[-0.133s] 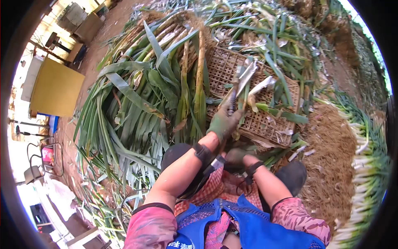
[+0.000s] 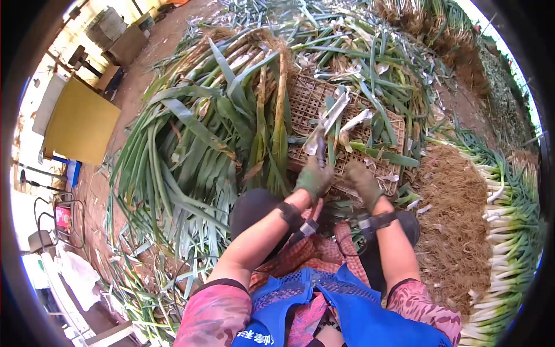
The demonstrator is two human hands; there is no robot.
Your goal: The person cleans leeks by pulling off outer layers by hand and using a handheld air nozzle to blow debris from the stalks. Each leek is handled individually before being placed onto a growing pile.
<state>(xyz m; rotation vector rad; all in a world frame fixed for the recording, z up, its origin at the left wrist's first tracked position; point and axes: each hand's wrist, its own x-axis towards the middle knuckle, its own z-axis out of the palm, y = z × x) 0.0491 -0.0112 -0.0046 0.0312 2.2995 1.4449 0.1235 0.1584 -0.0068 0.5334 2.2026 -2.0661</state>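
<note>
The left hand (image 2: pixel 315 179) is gripping a slim dark object (image 2: pixel 320 151), its gloved fingers wrapping round it; glove and blur are hiding exactly what it is. The object is pointing up over the slatted crate (image 2: pixel 303 98), near 2 pale stalk pieces (image 2: pixel 336 113). The right hand (image 2: pixel 363 182) is hovering by the crate's near edge, blurring too much to tell whether it is spreading or pinching. Working well is probably depending on a steady left wrist and on keeping the right fingers out of line with the object's tip. Loose leaves (image 2: pixel 384 155) are lying across the crate and could be snagging. Uncleaned leeks (image 2: pixel 191 139) are heaping just left of the crate; white-stemmed leeks (image 2: pixel 498 246) are lining the right side, beside matted roots (image 2: pixel 448 231).
</note>
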